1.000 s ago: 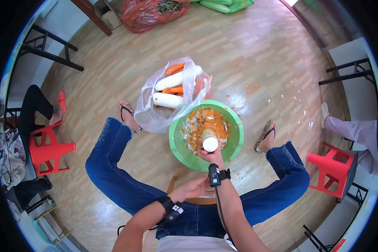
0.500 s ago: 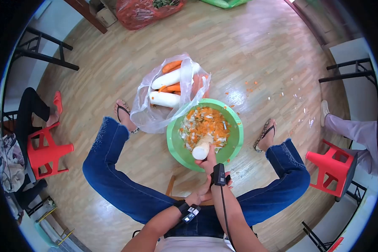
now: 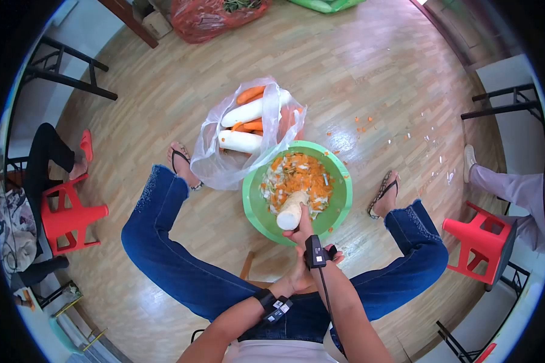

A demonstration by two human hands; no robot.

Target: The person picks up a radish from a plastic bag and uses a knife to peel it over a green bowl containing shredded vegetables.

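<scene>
My right hand [image 3: 303, 231] grips a peeled white radish [image 3: 290, 216] by its side, over a green basin [image 3: 249, 209]. Orange and white shavings [image 3: 303, 175] lie inside the basin. From below, my left hand [image 3: 303, 275] reaches under my right wrist and wraps round it, its fingertips showing on the right side beside a small black piece. Both wrists wear black devices. Beyond the basin, to the left, a clear plastic bag [image 3: 209, 166] holds white radishes [image 3: 241, 141] and carrots [image 3: 250, 95].
Scraps [image 3: 369, 121] are scattered on the wooden floor. Red stools stand at left [image 3: 72, 218] and right [image 3: 475, 242], each beside a person's legs. A red bag [image 3: 206, 21] and a green bag [image 3: 327, 5] are at the far edge. Black metal legs show at both sides.
The fingertips of my left hand have moved slightly right and up, showing farther out beside my right wrist. The radish stays in my right hand. The whole view has shifted slightly.
</scene>
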